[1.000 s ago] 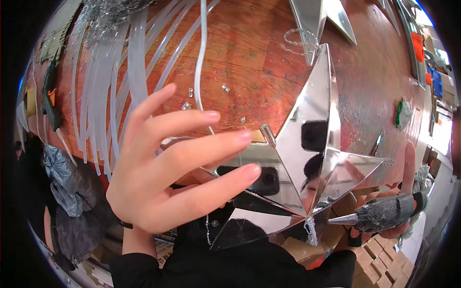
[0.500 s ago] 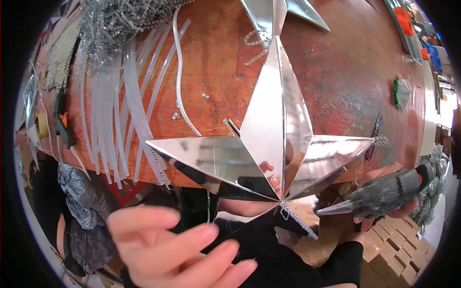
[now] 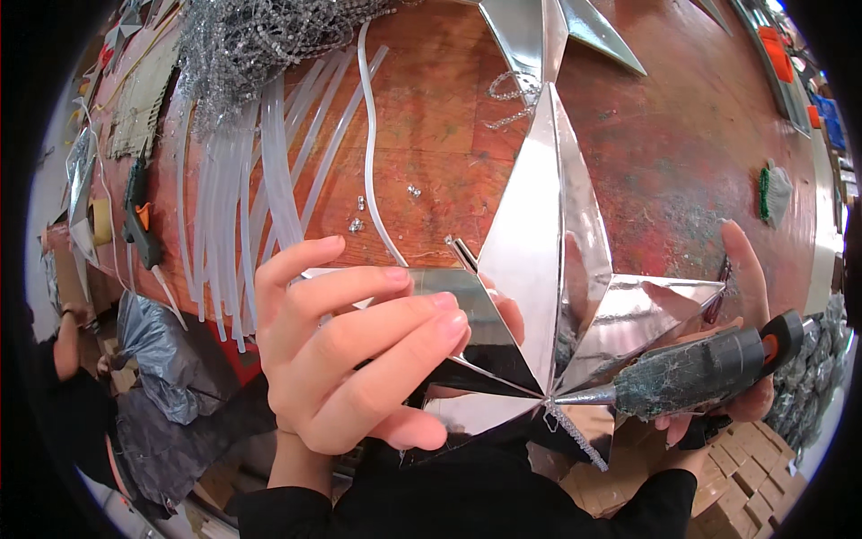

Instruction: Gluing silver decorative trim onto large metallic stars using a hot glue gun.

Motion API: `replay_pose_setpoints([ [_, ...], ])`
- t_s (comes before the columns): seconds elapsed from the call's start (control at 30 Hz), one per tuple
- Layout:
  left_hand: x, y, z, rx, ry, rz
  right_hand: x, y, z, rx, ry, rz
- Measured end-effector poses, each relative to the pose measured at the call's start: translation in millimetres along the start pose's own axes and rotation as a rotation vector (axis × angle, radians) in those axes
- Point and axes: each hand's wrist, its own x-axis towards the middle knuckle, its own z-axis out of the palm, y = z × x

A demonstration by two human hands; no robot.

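A large mirror-silver five-pointed star (image 3: pixel 525 207) lies at the near table edge, partly overhanging it. At its centre, the metal nozzle of a dark, string-covered hot glue gun (image 3: pixel 687 373) appears to touch. My right hand (image 3: pixel 750 395) holds the gun from beneath, its handle hidden, with one finger stretched up beside the star's right arm. Over the star's left arm hovers my left hand (image 3: pixel 359 359), fingers loosely bent and apart, nothing visible in them. A short strand of silver beads (image 3: pixel 579 437) hangs from the centre along the lower right arm.
Translucent glue sticks (image 3: pixel 215 216) lie at left beneath a heap of silver bead garland (image 3: pixel 269 54). A second glue gun (image 3: pixel 141 216) rests at the far left, and another silver star (image 3: pixel 597 31) lies beyond mine. Cardboard boxes (image 3: pixel 741 467) stand below right.
My left hand has moved up over the star's left arm. The glue gun has shifted left, bringing its nozzle to the star's centre. The whole view has shifted slightly.
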Motion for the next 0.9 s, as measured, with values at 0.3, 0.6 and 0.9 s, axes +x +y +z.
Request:
replay_pose_setpoints([
  [0.3, -5, -12, 5, -0.030, -0.187, -0.089, 2, -9, -1, -0.073, 0.087, 0.150],
  [0.6, -2, -8, 2, -0.036, -0.199, -0.098, 3, -2, 27, -0.139, 0.209, 0.035],
  [0.9, -4, -8, 1, -0.039, -0.180, -0.104, -2, 1, 6, -0.120, 0.097, 0.027],
])
